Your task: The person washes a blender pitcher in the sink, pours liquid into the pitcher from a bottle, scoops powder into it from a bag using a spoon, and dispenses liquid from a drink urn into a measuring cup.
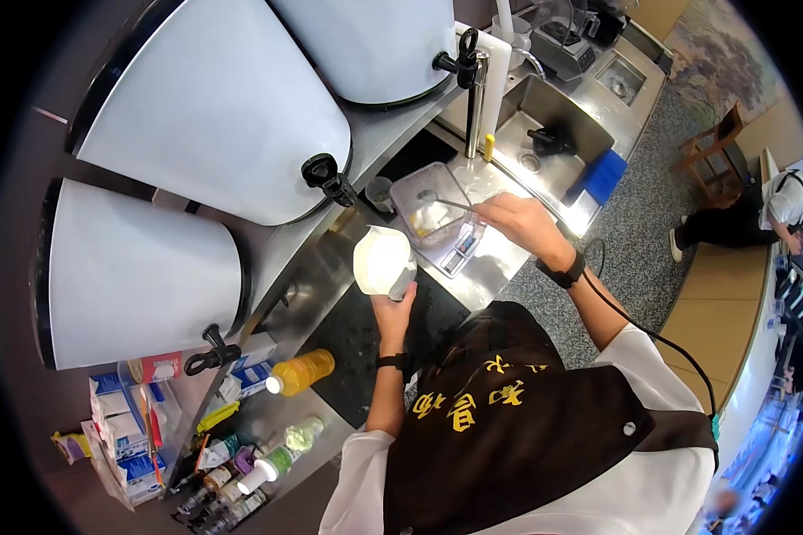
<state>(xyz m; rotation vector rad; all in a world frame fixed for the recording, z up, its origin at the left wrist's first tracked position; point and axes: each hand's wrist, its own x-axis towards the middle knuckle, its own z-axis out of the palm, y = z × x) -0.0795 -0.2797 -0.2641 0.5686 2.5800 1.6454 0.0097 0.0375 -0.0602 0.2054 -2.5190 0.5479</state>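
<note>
My left hand [395, 308] is wrapped round the lower part of a container with a bright whitish opening [384, 260], held beside the scale. In my right hand [519, 220] is a thin dark utensil [453, 204], pinched between the fingers, its far end over a clear square container [419, 189]. Some white and yellowish matter [426, 220] lies in that clear container. It stands on a digital scale [459, 253] with a small display. A small clear cup [379, 190] is just left of it.
Large white dispensers [214, 107] with black taps line a shelf above the counter. A sink [544, 125] with a blue cloth [605, 176] lies beyond my right hand. An orange bottle [303, 371] and a green-labelled bottle [281, 456] are at lower left. Another person [781, 205] stands far right.
</note>
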